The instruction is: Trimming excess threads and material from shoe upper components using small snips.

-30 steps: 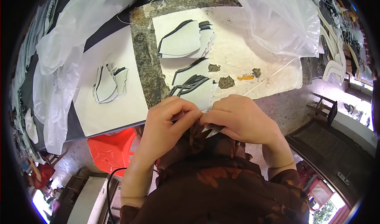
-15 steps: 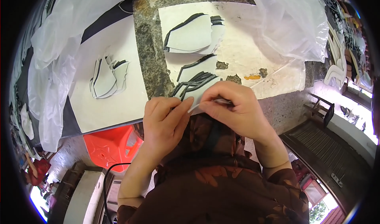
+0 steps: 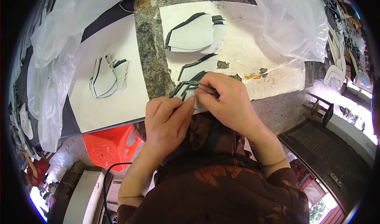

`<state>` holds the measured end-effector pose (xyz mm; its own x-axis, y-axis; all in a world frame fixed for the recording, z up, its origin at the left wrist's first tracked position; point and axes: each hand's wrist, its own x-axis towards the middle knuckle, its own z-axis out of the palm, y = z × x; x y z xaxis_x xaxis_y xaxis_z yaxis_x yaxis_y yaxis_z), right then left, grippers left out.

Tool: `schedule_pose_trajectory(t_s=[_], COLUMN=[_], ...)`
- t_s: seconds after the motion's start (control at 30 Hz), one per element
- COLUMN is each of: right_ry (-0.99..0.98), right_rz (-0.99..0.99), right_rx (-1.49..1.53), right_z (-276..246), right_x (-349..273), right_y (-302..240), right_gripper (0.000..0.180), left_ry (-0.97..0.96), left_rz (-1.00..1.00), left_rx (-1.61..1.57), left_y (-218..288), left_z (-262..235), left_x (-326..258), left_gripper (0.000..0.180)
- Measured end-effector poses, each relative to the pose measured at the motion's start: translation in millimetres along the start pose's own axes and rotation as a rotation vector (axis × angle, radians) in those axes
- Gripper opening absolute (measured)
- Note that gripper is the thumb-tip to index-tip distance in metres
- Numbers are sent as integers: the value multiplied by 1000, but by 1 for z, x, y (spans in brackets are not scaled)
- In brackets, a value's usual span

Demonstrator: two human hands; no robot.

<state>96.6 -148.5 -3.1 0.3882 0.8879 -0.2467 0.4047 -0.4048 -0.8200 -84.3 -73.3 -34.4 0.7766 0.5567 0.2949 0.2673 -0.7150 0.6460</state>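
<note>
At the table's front edge, my left hand (image 3: 165, 119) has its fingers closed, thumb and forefinger pressing at the near edge of a small white piece with a dark edge (image 3: 191, 93). My right hand (image 3: 227, 99) is pinched around a slim grey metal tool (image 3: 206, 88), its kind hidden by the fingers. The tool's tip reaches to the overlapping dark strips (image 3: 186, 85) on the white pieces. Just beyond lies another white piece with a black edge (image 3: 198, 67). Farther back sits a stack of larger white pieces (image 3: 192, 34) with black edges.
On the left board, a smaller stack of white pieces (image 3: 106, 79) lies. Clear plastic sheets (image 3: 55, 58) drape the left side, and a plastic bag (image 3: 295, 22) rests at back right. A red stool (image 3: 109, 147) stands below the table's left edge.
My right hand has moved forward and slightly left, bringing the metal tool over the dark strips. My left hand stays nearly in place.
</note>
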Motion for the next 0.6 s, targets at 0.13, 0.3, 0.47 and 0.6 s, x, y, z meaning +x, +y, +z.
schedule_pose_trajectory(t_s=[0.13, 0.3, 0.47, 0.6], right_ry=[10, 18, 13, 4], right_rz=[-21, -36, -44, -66], right_rx=[-6, -27, -20, -31], right_z=[2, 3, 1, 0], right_x=[-1, -1, -1, 0], right_y=[3, 4, 6, 6], right_gripper=[12, 12, 13, 14], left_ry=[6, 22, 26, -8], left_rz=[4, 18, 34, 1], left_rx=[6, 30, 108, 121], left_y=[1, -2, 0, 6], left_z=[1, 4, 4, 0], left_x=[1, -4, -2, 4], left_gripper=[30, 36, 34, 26])
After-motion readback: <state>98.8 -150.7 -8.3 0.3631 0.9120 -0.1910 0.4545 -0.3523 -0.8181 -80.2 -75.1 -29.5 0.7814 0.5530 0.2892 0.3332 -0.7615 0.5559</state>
